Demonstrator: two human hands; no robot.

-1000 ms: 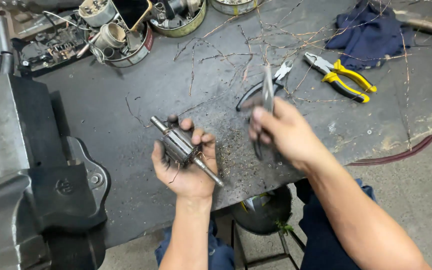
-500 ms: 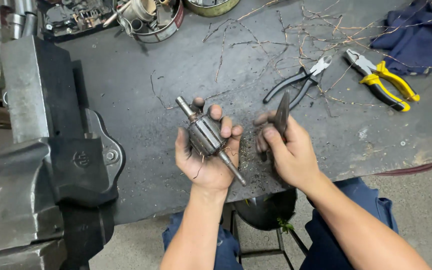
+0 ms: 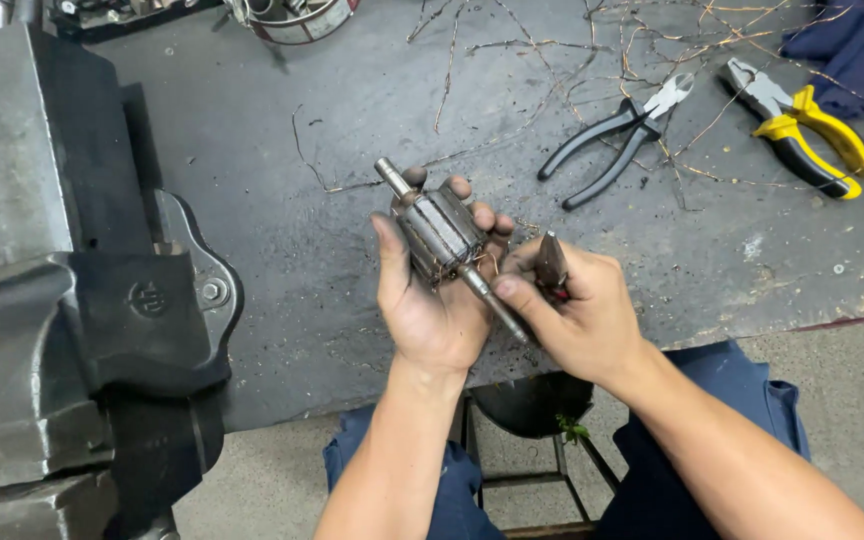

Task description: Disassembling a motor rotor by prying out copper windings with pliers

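My left hand [image 3: 430,300] cradles a small motor armature [image 3: 439,233], a slotted steel core on a shaft, held tilted over the front edge of the dark workbench [image 3: 352,130]. My right hand [image 3: 577,310] sits right beside it, gripping a narrow dark metal tool [image 3: 552,264] whose tip points at the armature's lower end, where thin copper wire shows. My right thumb touches the lower shaft.
A heavy grey bench vise [image 3: 72,300] fills the left side. Black-handled cutters [image 3: 617,135] and yellow-handled pliers [image 3: 807,135] lie at the back right among loose wire strands. A dark blue cloth [image 3: 852,45] is at the far right corner, a round tin [image 3: 292,18] at the back.
My right hand has come down and left with the tool, from apart to right against the armature. The left hand has kept hold of the armature.
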